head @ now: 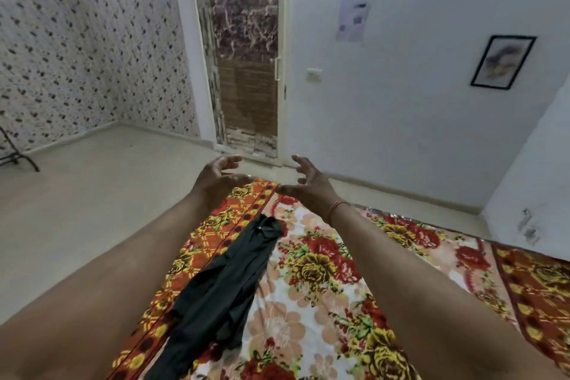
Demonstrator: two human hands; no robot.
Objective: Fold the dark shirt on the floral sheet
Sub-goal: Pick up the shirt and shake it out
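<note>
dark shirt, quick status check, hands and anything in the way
Left hand and right hand both open, empty, raised past the sheet's far edge. Dark shirt bunched lengthwise on floral sheet, unfolded. Nothing in the way.

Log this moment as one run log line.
left hand open, empty | right hand open, empty | dark shirt bunched lengthwise on floral sheet | fold not begun

Dark shirt (222, 287) bunched lengthwise on floral sheet (324, 302)

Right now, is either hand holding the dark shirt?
No: the left hand and right hand are both open in the air, while the dark shirt lies untouched on the floral sheet.
</note>
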